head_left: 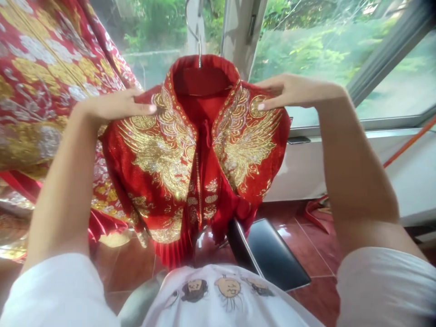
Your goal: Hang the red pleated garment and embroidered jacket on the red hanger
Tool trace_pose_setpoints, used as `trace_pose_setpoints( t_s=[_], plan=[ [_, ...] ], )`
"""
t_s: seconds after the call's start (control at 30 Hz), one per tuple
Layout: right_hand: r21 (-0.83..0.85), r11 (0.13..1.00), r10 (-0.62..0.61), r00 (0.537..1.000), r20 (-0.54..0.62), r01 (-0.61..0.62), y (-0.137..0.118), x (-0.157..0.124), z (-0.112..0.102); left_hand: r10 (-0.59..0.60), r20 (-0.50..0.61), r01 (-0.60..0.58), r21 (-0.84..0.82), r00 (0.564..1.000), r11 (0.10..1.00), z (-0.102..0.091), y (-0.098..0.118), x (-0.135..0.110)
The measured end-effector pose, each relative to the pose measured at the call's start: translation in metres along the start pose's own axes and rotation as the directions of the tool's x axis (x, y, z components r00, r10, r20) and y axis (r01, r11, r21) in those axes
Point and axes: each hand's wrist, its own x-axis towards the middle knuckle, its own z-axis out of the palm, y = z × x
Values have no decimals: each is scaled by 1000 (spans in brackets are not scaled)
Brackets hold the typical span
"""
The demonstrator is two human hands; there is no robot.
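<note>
A red jacket with gold embroidery hangs in front of me on a hanger with a metal hook. Its front falls open, and red cloth with gold patterns shows inside. My left hand grips the jacket's shoulder on the left, thumb on the front and the other fingers behind it, mostly hidden. On the opposite shoulder, my right hand holds the cloth in the same way, thumb over a round gold emblem. Both arms reach forward at about equal height.
Left of the jacket hangs a large red garment with gold and silver flowers. Windows stand behind, above a white wall. Below, a dark flat panel with a metal edge stands over the red tiled floor. Red cloth lies by the wall.
</note>
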Motion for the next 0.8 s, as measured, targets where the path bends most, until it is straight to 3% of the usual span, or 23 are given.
trace_pose_setpoints(
  t_s=[0.1,0.17,0.23,0.3,0.33,0.4,0.43,0.5,0.6,0.67,0.8],
  plan=[
    [-44,999,18,999,-31,-19,12,-18,2,-62,-113,70,69,992,995,19,-5,2],
    [-93,993,76,997,12,-75,15,-23,4,-143,-116,153,89,983,984,26,-18,13],
    [-156,974,166,986,-10,-166,13,-26,11,-258,40,253,100,965,962,26,-34,26],
    [-204,955,184,971,-153,-213,4,-34,25,-333,173,318,110,927,942,23,-38,30],
    [-224,952,151,957,-247,-208,-3,-42,35,-345,145,332,107,927,937,23,-33,25],
    [-271,951,42,927,-372,-152,-16,-67,60,-259,-121,268,61,958,962,30,-10,-2],
    [-296,946,9,923,-385,-132,-22,-83,74,-231,-179,245,61,956,968,38,4,-23],
    [-345,933,-14,947,-321,-103,-26,-117,101,-211,-118,220,66,970,973,61,30,-70],
    [-397,909,4,955,-297,-128,-15,-160,130,-364,18,362,72,931,929,96,42,-130],
    [-394,911,-16,942,-334,-123,-3,-179,139,-420,31,417,83,907,905,110,35,-154],
    [-350,934,-88,906,-414,-69,6,-199,146,-372,-53,374,16,927,927,114,21,-178]
  ],
)
